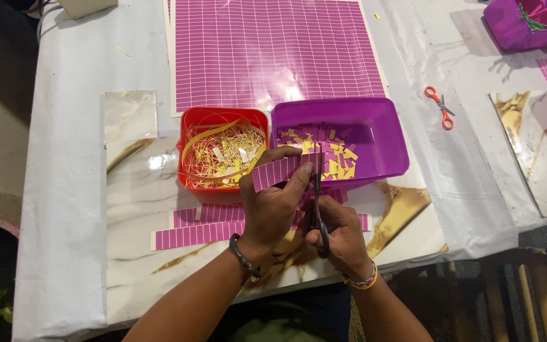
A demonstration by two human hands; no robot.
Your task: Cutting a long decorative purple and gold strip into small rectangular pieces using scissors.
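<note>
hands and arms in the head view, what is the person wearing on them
Both forearms are bare, with no sleeves in view. The left hand has a dark band at its wrist. The right hand has a multicoloured beaded bracelet with an orange-yellow band beside it. No gloves; no rings visible.

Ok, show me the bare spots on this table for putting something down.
Free: the white cloth along the left edge, beside the marbled board, and the cloth around the orange scissors. Crowded: the middle, with the red tub, purple tub, purple sticker sheet, cut strips and both hands.
</note>
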